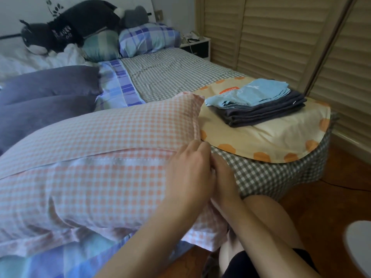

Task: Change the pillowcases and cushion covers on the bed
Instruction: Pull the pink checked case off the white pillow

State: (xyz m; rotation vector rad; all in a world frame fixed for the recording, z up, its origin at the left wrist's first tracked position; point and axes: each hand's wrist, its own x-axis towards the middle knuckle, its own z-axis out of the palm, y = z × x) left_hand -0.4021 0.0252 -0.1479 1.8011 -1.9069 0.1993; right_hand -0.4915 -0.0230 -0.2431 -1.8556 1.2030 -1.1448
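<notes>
A large pillow in a pink-and-white checked pillowcase (96,157) lies across the near edge of the bed. My left hand (186,169) rests on the case's right end, fingers curled at its edge. My right hand (224,177) is tucked against that same end, its fingers hidden in the fabric. A stack of folded covers, light blue (253,93) on dark grey (261,111), sits on a cream cover with orange dots (281,137) at the bed's right corner. Two dark purple cushions (48,97) lie at the left. Blue plaid pillows (148,39) stand at the headboard.
The bed has a grey checked sheet (172,75). A black plush cat (66,29) and a grey plush toy (134,15) lie at the head. A white nightstand (198,47) stands beside louvred wardrobe doors (281,37). My knees (267,217) are over the wooden floor.
</notes>
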